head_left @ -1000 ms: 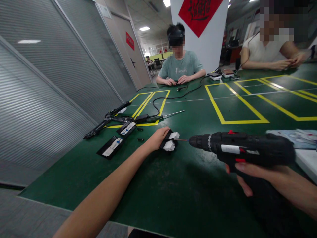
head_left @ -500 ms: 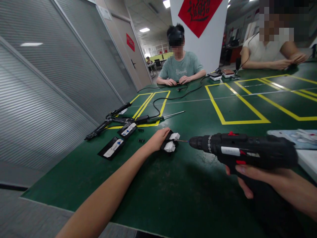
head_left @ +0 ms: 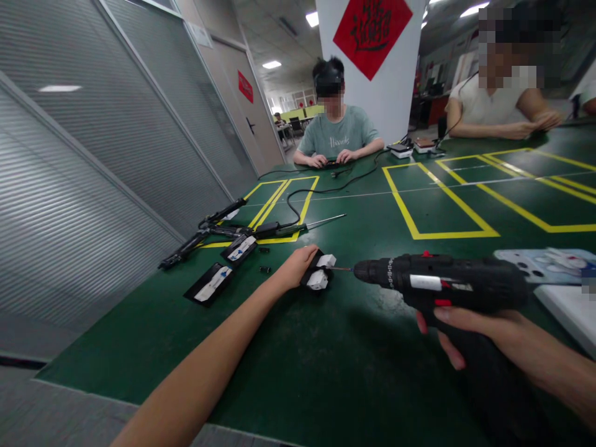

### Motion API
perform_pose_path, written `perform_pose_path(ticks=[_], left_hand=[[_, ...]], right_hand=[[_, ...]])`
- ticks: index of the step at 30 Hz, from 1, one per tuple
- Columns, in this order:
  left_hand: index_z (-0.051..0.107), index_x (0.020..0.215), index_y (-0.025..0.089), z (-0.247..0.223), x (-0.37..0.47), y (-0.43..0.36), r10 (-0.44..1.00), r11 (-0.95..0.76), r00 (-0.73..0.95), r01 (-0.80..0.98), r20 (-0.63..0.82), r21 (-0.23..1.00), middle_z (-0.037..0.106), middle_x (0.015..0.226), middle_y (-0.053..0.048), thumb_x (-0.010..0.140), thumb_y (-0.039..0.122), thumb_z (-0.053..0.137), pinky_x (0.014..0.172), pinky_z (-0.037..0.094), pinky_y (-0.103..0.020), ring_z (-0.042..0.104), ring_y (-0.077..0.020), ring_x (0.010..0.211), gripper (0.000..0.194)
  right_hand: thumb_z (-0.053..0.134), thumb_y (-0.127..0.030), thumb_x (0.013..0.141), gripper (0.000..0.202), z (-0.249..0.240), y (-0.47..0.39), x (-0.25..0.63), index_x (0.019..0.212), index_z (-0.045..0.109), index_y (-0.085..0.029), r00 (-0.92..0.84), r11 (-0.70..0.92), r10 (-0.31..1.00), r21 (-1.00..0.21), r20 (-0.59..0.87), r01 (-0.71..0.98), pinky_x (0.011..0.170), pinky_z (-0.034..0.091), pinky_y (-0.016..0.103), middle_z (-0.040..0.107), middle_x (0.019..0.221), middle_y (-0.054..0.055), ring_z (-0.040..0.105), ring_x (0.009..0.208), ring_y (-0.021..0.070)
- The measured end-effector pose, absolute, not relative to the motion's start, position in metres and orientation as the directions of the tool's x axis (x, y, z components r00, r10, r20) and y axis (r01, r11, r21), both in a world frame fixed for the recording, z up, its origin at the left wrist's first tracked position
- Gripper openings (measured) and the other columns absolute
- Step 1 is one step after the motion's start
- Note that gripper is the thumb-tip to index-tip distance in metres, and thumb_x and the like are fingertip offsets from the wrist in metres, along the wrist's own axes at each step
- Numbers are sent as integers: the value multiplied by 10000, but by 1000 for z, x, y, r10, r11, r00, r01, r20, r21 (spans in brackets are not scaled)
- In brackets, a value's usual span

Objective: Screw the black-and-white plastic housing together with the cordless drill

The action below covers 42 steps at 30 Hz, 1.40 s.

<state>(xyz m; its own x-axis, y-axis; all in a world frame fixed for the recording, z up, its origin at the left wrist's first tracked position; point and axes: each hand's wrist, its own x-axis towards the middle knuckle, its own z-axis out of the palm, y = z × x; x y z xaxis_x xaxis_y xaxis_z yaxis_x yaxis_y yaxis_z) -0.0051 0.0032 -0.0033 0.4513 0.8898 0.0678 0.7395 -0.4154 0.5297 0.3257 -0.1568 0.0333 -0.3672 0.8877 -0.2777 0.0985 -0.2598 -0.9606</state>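
Observation:
My left hand [head_left: 298, 267] is closed around a small black part with white blocks [head_left: 319, 279], held on the green table [head_left: 354, 385]. Its exact kind I cannot make out. My right hand [head_left: 475, 329] grips a black cordless drill [head_left: 447, 279], lying level and pointing left. The drill's long thin bit [head_left: 342, 269] reaches the side of the part between the white blocks; whether the tip sits in a screw is too small to tell. Left of my left hand lie two flat black pieces, a nearer one [head_left: 209, 284] and a farther one [head_left: 239, 249], each with a white strip.
Beyond the flat pieces lie a black jointed frame [head_left: 205, 233] and a screwdriver-like tool [head_left: 321, 222] with a thin metal shaft. A black cable [head_left: 335, 186] crosses the table. At right are a phone-like blue item [head_left: 549, 264] and a white box [head_left: 568, 310]. Two people sit opposite.
The view has shifted slightly. The drill appears a little further left and smaller at its rear, with its bit still at the part. Both hands keep their hold.

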Motion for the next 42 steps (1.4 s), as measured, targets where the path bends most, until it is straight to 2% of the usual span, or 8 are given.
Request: perform_pose_path(ticks=[3, 7, 16, 24, 29, 35, 39, 42], left_hand=[[591, 881, 168, -5, -6, 4, 886, -427, 457, 734, 80, 528, 630, 835, -51, 936, 371, 323, 727, 443, -295, 557, -185, 764, 340], [582, 893, 162, -6, -6, 5, 872, -452, 482, 725, 86, 520, 624, 857, -55, 949, 361, 292, 733, 436, -293, 556, -181, 782, 355], [568, 855, 166, -1, -4, 2, 880, -439, 469, 731, 83, 523, 617, 818, -50, 941, 362, 321, 700, 437, -291, 552, -176, 751, 327], [575, 854, 170, -2, -4, 3, 890, -411, 451, 729, 68, 547, 617, 802, -40, 922, 344, 373, 708, 438, -298, 548, -180, 758, 275], [553, 830, 160, -4, -5, 4, 874, -453, 476, 728, 96, 515, 600, 791, -41, 939, 346, 335, 688, 422, -287, 542, -171, 737, 307], [538, 809, 164, -2, -3, 3, 872, -458, 481, 735, 91, 500, 590, 779, -39, 941, 348, 334, 673, 418, -278, 539, -170, 731, 305], [540, 816, 165, -5, -4, 4, 878, -447, 469, 735, 94, 511, 591, 782, -37, 941, 348, 333, 672, 417, -278, 541, -172, 735, 303], [553, 845, 165, -7, -6, 6, 876, -448, 471, 723, 98, 526, 601, 802, -36, 944, 348, 321, 682, 419, -281, 543, -171, 742, 312]], right_hand=[[561, -511, 850, 355, 39, -156, 324, 905, 690, -185, -371, -267, 880, -955, -295, 125, 559, 393, 306, 633, 540, 4, 563, 523, 188], [531, -547, 853, 405, 39, -157, 326, 956, 701, -194, -354, -270, 880, -947, -316, 175, 502, 353, 291, 646, 553, 22, 560, 524, 193], [628, -513, 800, 335, 44, -158, 320, 910, 713, -209, -321, -247, 910, -965, -262, 86, 528, 444, 295, 627, 511, 5, 576, 494, 191], [601, -512, 820, 343, 38, -157, 327, 862, 718, -193, -356, -224, 902, -970, -242, 93, 508, 408, 275, 648, 566, 25, 576, 494, 177], [597, -481, 836, 329, 40, -157, 325, 910, 714, -183, -341, -301, 887, -950, -311, 81, 492, 390, 242, 642, 550, 20, 574, 509, 166], [629, -452, 824, 265, 33, -157, 326, 822, 740, -212, -343, -282, 901, -959, -264, -3, 511, 450, 245, 648, 548, 9, 590, 522, 175], [650, -435, 816, 305, 33, -158, 326, 619, 708, -210, -326, -278, 908, -961, -264, 3, 500, 446, 261, 652, 561, 12, 590, 507, 177], [572, -461, 869, 316, 35, -159, 327, 776, 721, -198, -351, -262, 895, -961, -276, 88, 542, 428, 272, 652, 578, 21, 593, 547, 183]])
